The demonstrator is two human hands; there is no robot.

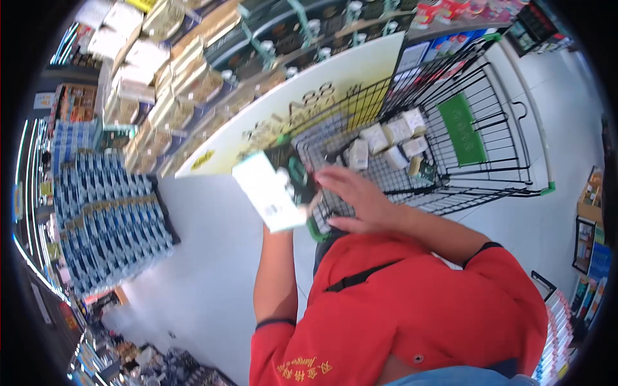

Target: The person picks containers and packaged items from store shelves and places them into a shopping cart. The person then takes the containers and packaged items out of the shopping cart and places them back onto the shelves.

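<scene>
A dark green and white package (273, 193) is held up in front of the cart, its white face overexposed. My left forearm rises to its underside; most of my left hand is hidden behind it, with blurred fingers (313, 204) showing at its right edge. My right hand (360, 198) is just right of the package, palm down, fingers apart and nothing visible in them. Beyond it, several small white boxes (396, 136) lie in the wire shopping cart (508, 128), which has a green panel (462, 128).
Shelves of boxed goods (187, 83) line the upper left, above a white and yellow sign board (257, 128). Stacked blue packs (112, 219) stand at the left on the pale floor (206, 270). More shelving (589, 238) is at the far right.
</scene>
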